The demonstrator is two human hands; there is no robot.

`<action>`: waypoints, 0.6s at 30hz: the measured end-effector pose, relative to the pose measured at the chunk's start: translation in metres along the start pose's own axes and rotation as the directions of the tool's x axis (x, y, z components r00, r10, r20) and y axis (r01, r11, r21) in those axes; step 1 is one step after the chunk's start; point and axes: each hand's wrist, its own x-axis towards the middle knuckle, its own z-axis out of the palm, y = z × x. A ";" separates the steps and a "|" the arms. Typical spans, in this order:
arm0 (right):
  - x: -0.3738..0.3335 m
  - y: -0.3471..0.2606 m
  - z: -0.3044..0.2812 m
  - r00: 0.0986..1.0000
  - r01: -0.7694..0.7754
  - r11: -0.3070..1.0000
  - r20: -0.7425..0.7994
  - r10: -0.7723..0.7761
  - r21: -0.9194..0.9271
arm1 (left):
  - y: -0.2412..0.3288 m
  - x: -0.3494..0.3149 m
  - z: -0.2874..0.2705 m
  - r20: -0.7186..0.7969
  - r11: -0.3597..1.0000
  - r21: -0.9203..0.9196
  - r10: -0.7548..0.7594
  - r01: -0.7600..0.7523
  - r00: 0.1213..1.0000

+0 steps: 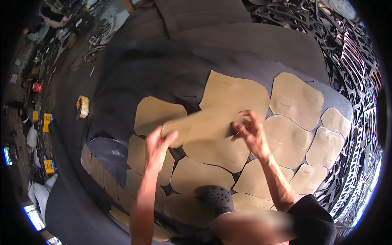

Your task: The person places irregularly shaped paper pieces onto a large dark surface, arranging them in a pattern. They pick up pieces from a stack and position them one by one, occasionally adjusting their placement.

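A flat tan pattern piece (pixel 196 127) is lifted at a slant above similar pieces. My left hand (pixel 156 149) grips its left end between thumb and fingers. At its right end is my right hand (pixel 252 132), fingers curled, with a small dark patch at the fingertips. Blur hides what that patch is. Beneath, several rounded tan pieces lie close together on a large black sheet (pixel 122 77). Beyond the lifted piece is a big tan piece (pixel 237 92); another piece (pixel 157 112) lies near my left hand, and a third (pixel 286 141) to the right of my right hand.
A dark perforated clog (pixel 219 199) rests on the tan pieces near my body. Tangled black cut-out scraps (pixel 355 94) pile up along the right side. At left, yellow boxes (pixel 49 166) and a red container (pixel 37 87) stand past the sheet. A pale yellowish lump (pixel 83 107) sits at its left edge.
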 end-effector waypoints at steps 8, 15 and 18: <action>0.120 -0.047 -0.110 0.793 -0.037 0.763 -0.483 -0.371 -0.646 | 0.043 0.238 0.164 -0.119 0.970 0.033 0.242 -0.240 0.963; 0.138 -0.051 -0.119 0.789 -0.088 0.768 -0.515 -0.335 -0.634 | 0.044 0.265 0.169 -0.086 0.908 0.342 0.287 -0.242 0.954; 0.138 -0.057 -0.114 0.802 -0.109 0.757 -0.506 -0.316 -0.645 | 0.045 0.264 0.170 -0.035 0.885 0.366 0.321 -0.287 0.947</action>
